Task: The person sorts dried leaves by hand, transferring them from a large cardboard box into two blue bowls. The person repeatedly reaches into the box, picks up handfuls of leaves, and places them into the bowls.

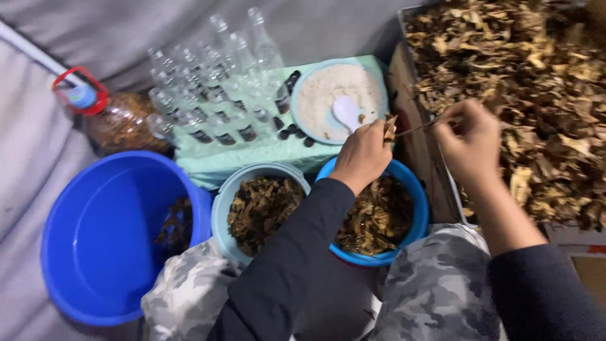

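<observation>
Brown, brittle leaf is what I have between both hands: my left hand (363,155) is pinched shut on a crumpled dry leaf (390,128), and my right hand (470,142) is closed on the thin stalk (420,127) that runs out of it. The leaf hangs in the air above the far rim of the small blue bowl (421,208), just in front of the wooden edge of the crate (416,126).

Judging from how things lie, the work is partway along. The blue bowl holds a fair layer of dark, wet-looking leaf pieces, and the pale blue bowl (222,211) beside it, touching or nearly so, is also well filled. The large blue bucket (95,246) to the left has only a small dark clump against its right wall. The heap of dry leaves (536,95) in the crate is deep and fills the whole upper right, so by my reckoning most of the material is not yet handled.

Room is tight. The crate edge stands close under my right wrist, and the two bowls sit hard against my knees in camouflage trousers. Behind the bowls a pale green board carries a bowl of white powder (338,95) with a white spoon (347,112) in it, a few dark caps, and a crowd of clear glass bottles (214,95) standing close together. A plastic bottle with a red handle (107,117) lies further left. The only open space I see is over the bucket.
</observation>
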